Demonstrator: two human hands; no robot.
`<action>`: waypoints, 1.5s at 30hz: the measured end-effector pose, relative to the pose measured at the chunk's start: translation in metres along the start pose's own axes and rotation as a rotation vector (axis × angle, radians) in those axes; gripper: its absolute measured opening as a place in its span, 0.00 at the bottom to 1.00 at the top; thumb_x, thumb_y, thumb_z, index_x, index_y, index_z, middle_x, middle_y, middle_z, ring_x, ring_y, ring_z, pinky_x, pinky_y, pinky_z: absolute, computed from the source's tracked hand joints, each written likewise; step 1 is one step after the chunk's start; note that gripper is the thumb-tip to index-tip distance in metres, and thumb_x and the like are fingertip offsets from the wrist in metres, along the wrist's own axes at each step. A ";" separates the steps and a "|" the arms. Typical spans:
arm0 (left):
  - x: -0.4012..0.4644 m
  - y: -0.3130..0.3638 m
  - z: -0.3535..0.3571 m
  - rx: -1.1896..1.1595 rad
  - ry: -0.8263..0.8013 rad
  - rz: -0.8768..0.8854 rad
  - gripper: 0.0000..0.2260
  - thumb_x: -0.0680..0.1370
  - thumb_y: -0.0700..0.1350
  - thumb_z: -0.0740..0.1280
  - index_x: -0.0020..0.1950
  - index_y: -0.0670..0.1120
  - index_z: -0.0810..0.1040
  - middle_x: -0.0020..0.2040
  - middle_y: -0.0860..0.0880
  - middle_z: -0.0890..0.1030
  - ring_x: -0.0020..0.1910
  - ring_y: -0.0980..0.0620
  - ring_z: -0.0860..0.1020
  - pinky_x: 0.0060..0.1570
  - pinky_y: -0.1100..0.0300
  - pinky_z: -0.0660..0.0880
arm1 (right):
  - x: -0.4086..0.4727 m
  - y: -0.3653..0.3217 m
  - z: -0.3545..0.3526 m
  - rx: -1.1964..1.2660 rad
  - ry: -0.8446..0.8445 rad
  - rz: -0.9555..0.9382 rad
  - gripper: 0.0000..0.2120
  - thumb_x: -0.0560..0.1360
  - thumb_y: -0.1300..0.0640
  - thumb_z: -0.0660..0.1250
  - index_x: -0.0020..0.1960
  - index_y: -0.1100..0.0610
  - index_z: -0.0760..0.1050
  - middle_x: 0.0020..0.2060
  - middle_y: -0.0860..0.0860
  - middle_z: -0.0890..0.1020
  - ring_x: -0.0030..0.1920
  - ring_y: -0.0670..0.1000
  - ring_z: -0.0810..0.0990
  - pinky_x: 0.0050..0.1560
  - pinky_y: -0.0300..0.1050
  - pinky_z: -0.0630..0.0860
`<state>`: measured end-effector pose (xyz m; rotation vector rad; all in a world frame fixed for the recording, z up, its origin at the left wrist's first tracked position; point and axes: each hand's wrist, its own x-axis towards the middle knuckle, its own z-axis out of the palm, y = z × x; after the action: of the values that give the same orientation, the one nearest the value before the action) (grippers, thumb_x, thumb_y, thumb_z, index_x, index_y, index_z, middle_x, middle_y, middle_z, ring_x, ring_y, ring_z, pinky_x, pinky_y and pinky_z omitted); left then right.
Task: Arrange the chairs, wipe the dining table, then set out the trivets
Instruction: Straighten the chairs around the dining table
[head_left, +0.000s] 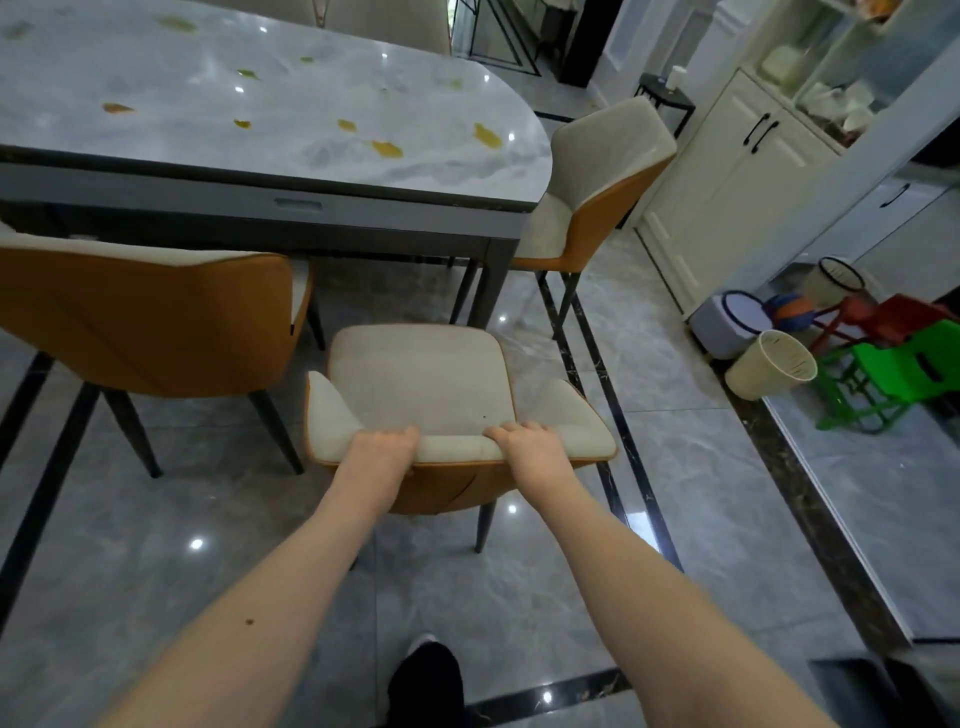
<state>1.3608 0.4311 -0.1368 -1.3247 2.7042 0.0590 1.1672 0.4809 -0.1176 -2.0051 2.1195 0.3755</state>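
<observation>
While we look down past our own forearms, a dark shoe (427, 675) shows on the glossy grey floor (701, 493) near the bottom edge of the view. Just beyond it, both our hands grip the top of the backrest of the nearest chair (415, 384), a cream-cushioned seat with an orange shell. The left hand (383, 447) has its fingers (400, 434) curled over the left part of the backrest edge, and the right hand (527, 442) has its fingers (524, 428) curled over the right part; neither holds anything else. This chair stands on the floor facing the worktop (291, 171), with its seat clear of the near edge and just in front of the dark table leg (491, 280).

To the left, a second chair (145, 317) of the same kind stands with its orange back towards us and its seat partly under the near edge of the worktop. A third chair (592, 192) stands at the rounded right end of the worktop, turned at an angle.

The pale marble-patterned worktop carries several yellowish patches (387, 149) scattered across it; whether they are spills or scraps we cannot tell. Beyond its far edge, the top of another chair seems to show.

Over to the right, by a cream cabinet (727, 176), stand a cream bin (771, 371), a green plastic chair (893, 379) and a red one (883, 312).
</observation>
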 end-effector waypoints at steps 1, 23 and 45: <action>0.010 -0.003 -0.002 0.008 -0.002 -0.010 0.08 0.79 0.46 0.61 0.57 0.47 0.70 0.54 0.48 0.80 0.52 0.47 0.80 0.48 0.56 0.72 | 0.009 0.002 -0.003 -0.001 -0.002 -0.006 0.23 0.74 0.61 0.67 0.67 0.49 0.68 0.60 0.50 0.76 0.60 0.56 0.73 0.60 0.51 0.68; 0.170 -0.072 -0.027 0.020 -0.035 -0.223 0.12 0.76 0.48 0.66 0.57 0.48 0.68 0.51 0.50 0.80 0.50 0.49 0.79 0.48 0.57 0.73 | 0.191 0.038 -0.054 0.024 0.076 -0.100 0.19 0.75 0.62 0.66 0.64 0.51 0.70 0.58 0.52 0.77 0.59 0.57 0.73 0.61 0.54 0.68; 0.247 -0.139 -0.049 0.006 -0.034 -0.194 0.14 0.75 0.44 0.68 0.57 0.48 0.68 0.51 0.49 0.79 0.50 0.49 0.77 0.48 0.57 0.71 | 0.279 0.020 -0.085 0.062 0.084 -0.023 0.21 0.73 0.61 0.70 0.63 0.51 0.69 0.58 0.51 0.77 0.60 0.55 0.73 0.62 0.52 0.67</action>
<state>1.3158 0.1482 -0.1181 -1.5620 2.5317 0.0530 1.1330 0.1908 -0.1236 -2.0420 2.1276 0.2230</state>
